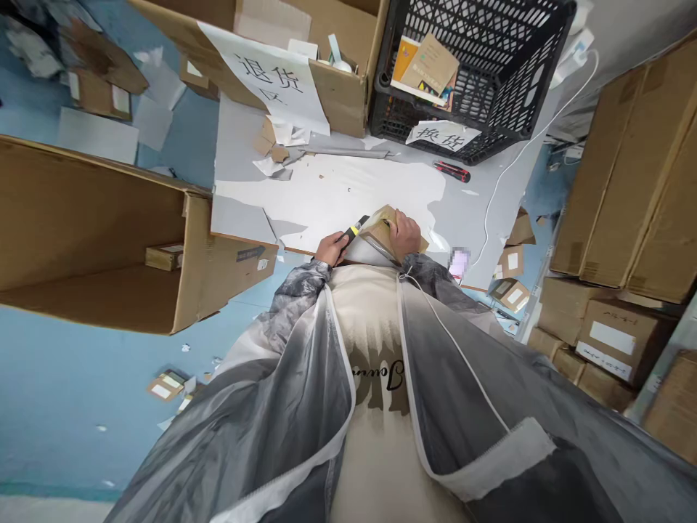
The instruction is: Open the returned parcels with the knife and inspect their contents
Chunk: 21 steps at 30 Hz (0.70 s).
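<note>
At the table's near edge, my left hand (330, 249) is wrapped round a black and yellow utility knife (353, 231) that points up and to the right. The knife's tip end is close to the left side of a small brown cardboard package (381, 226). My right hand (406, 234) grips that package on its right side, with fingers folded over the top edge. The package is tilted in front of my body, and a flap or fold shows along its upper part. Its contents cannot be made out.
Across the white table (348, 189) lie paper scraps (280, 149) and a red and black box cutter (451, 171). Behind stand a labelled cardboard box (343, 94) and a black crate (506, 94) holding booklets. A large open carton (201, 261) is at left; stacked cartons (626, 174) are at right.
</note>
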Available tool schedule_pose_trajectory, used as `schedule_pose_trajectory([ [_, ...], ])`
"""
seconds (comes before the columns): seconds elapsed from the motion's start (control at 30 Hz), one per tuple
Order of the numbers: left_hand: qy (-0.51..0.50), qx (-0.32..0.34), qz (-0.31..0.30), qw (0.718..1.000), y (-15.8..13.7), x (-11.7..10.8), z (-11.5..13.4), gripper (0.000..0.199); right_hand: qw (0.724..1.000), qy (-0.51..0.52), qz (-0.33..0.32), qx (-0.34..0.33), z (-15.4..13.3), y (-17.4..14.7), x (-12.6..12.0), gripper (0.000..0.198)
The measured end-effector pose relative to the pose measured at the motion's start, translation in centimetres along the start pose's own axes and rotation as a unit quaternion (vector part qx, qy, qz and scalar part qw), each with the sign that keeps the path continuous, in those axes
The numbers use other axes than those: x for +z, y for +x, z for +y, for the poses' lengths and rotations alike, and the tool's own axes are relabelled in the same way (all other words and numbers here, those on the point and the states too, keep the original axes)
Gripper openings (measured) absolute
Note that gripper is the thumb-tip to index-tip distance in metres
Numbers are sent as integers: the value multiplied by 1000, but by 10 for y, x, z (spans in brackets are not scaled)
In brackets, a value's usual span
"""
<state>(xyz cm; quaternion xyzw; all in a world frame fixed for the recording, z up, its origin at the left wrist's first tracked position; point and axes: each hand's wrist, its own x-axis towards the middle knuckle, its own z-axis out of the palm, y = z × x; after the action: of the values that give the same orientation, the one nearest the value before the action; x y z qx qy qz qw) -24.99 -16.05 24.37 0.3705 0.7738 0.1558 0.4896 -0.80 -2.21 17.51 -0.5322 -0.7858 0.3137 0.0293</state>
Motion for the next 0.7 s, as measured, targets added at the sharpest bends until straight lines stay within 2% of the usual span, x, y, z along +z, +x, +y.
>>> schedule_pose_trajectory([
  [0.13,50,46,18,998,10,-8,3,43,1000,-27,0,-16,1,-1,1,65],
  [0.23,78,32,31,996,23,-5,15,37,999,-34,-10,-26,0,-3,1,67],
  [0.4,89,14,16,996,43,1,28,34,998,-37,-36,-43,-7,-7,5,69],
  [0.6,81,-4,46,996,39,6,11,36,998,-32,-37,-39,-13,-7,9,68],
  [0.7,50,-19,38,998,33,11,0,37,998,-45,-33,-40,-14,-7,8,68],
])
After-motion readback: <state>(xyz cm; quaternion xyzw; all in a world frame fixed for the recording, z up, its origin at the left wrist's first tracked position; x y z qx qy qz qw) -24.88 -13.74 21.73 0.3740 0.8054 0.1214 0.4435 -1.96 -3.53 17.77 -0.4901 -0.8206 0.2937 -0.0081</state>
